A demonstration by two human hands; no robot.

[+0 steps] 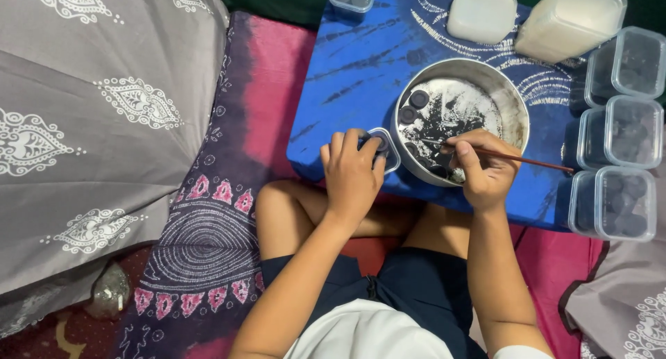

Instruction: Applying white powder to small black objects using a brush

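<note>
Pinched in our right hand (488,172), a thin stick (517,157) reached into the metal bowl (512,99). Our left hand (352,173) gripped a small clear tub (386,149); we judged both light, the stick brittle.

A home floor serves as workplace. Patterned bedding (104,123) and a batik-draped low worktop (347,88) surround crossed bare legs.

Single head-worn view, looking steeply down over the wearer's lap. Close range. Blue tie-dyed cloth-covered low table (347,74) fills the far centre; grey patterned fabric (90,123) lies left, near edge shows knees.
</note>
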